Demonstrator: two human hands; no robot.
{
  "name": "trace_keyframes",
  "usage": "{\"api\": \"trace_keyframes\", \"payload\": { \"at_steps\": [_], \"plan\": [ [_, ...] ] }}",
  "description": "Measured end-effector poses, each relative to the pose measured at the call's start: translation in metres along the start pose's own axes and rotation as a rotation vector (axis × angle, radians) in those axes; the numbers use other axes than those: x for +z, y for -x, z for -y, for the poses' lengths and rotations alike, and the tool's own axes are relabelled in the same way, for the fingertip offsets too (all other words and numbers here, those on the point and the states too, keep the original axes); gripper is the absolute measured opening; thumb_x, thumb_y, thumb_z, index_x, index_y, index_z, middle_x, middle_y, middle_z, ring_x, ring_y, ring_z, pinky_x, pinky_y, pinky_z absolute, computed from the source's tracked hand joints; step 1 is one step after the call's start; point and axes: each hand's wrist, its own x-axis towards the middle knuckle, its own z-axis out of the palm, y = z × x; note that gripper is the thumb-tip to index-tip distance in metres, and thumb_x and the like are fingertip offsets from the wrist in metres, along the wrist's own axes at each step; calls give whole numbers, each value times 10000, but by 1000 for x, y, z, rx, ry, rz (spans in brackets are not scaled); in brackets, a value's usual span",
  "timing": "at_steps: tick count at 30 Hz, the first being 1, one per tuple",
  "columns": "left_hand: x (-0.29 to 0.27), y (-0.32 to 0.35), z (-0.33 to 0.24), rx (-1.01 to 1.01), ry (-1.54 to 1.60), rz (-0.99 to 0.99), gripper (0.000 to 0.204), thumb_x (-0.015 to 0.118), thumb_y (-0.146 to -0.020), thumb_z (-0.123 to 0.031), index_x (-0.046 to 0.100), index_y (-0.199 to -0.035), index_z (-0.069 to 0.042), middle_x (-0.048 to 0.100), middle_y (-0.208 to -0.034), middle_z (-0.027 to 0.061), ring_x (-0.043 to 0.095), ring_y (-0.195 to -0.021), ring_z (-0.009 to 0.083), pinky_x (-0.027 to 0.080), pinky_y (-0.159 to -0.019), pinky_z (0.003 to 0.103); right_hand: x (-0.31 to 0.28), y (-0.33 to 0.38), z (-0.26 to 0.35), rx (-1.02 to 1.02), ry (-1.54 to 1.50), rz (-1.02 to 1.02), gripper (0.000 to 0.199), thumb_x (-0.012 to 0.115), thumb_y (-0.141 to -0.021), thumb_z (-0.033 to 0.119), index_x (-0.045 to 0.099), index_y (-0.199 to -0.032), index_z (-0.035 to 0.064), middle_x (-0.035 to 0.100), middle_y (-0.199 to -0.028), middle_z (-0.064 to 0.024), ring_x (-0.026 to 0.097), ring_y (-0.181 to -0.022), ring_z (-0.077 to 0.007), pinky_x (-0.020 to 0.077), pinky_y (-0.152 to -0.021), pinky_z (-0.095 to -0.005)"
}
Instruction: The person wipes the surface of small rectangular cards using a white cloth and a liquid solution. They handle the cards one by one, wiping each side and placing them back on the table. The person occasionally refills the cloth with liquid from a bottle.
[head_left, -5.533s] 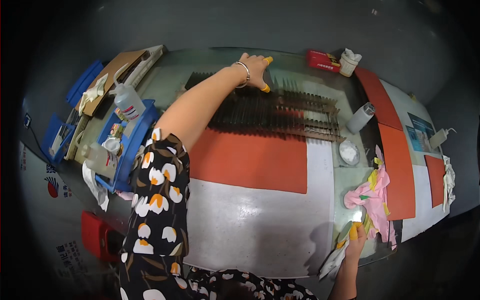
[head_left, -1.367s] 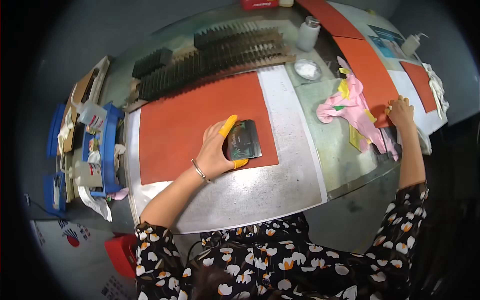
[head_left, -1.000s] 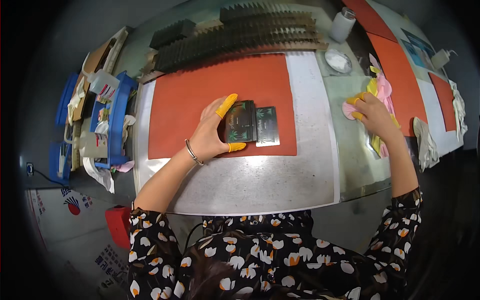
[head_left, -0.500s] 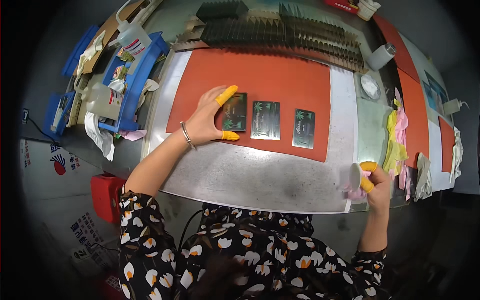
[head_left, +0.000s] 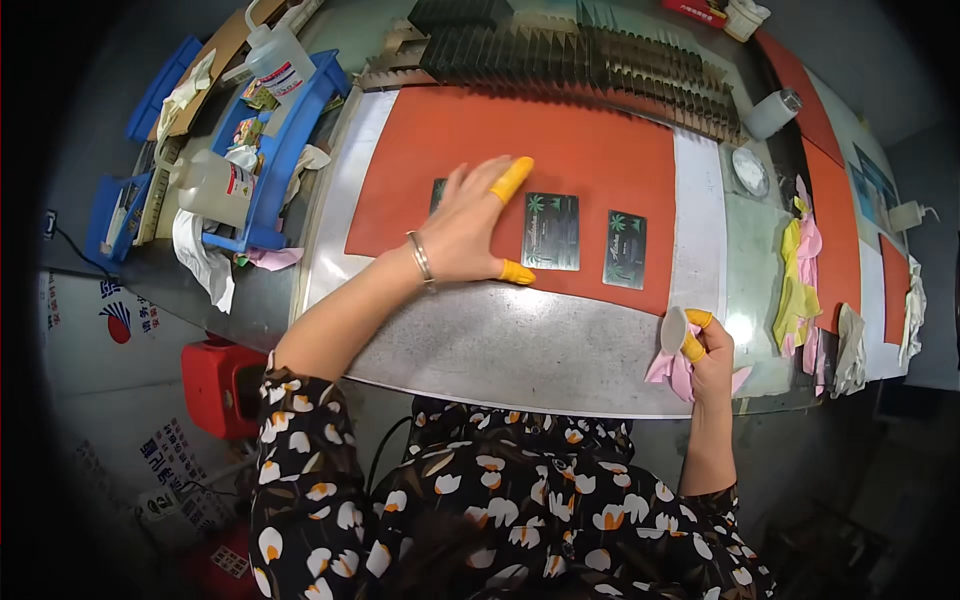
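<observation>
Dark, thin, stiff cards [head_left: 550, 231] look slippery; I would lift them by the edges. My left hand [head_left: 468, 228] lies flat, holding nothing; right hand [head_left: 705, 360] grips pink cloth [head_left: 668, 366].

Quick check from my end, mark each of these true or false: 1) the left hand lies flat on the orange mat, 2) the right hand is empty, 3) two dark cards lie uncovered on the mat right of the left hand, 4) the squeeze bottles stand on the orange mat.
1) True: the left hand lies palm down on the orange mat, partly over a dark card.
2) False: the right hand holds a pink cloth.
3) True: a middle card and a right card lie uncovered.
4) False: the squeeze bottles stand in the blue tray, left of the mat.
</observation>
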Motion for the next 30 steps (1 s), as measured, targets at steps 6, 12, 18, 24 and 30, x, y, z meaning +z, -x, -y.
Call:
{"api": "trace_keyframes", "payload": {
  "at_steps": [6,12,18,24,30],
  "plan": [
    [20,-11,-9,-42,-33,117,1021,794,-539,-336,242,-1340,-23,393,-1150,183,346,-1161,329,111,-1060,481,-7,5,-5,5,-59,16,286,635,-788,47,549,-1047,-40,607,-900,-54,568,-788,-88,451,-707,-212],
    [-4,3,16,-36,-96,81,932,776,-557,-353,319,-1294,-13,373,-1224,180,328,-1194,319,140,-1041,509,-2,1,2,43,-186,12,246,609,-808,74,550,-1025,-24,609,-847,-77,595,-760,-125,498,-656,-265],
    [10,44,-41,17,324,-25,769,751,-649,-303,391,-1270,-26,435,-1226,165,407,-1158,320,276,-1006,417,59,16,8,319,-768,-14,245,600,-799,132,553,-1009,14,606,-816,-97,614,-726,-175,529,-609,-322],
    [43,56,-89,-125,1088,80,610,682,-757,-171,399,-1281,-42,452,-1255,108,423,-1169,220,335,-984,336,125,25,26,407,-675,193,293,612,-809,174,533,-1050,27,591,-865,-45,587,-685,-116,501,-630,-250],
    [50,62,-87,-30,1137,-85,381,424,-777,12,517,-1145,-23,547,-1068,132,548,-953,198,437,-810,300,110,14,3,136,-37,291,301,585,-832,116,512,-1097,-7,607,-974,-68,611,-774,-148,481,-725,-244]
  ]
}}
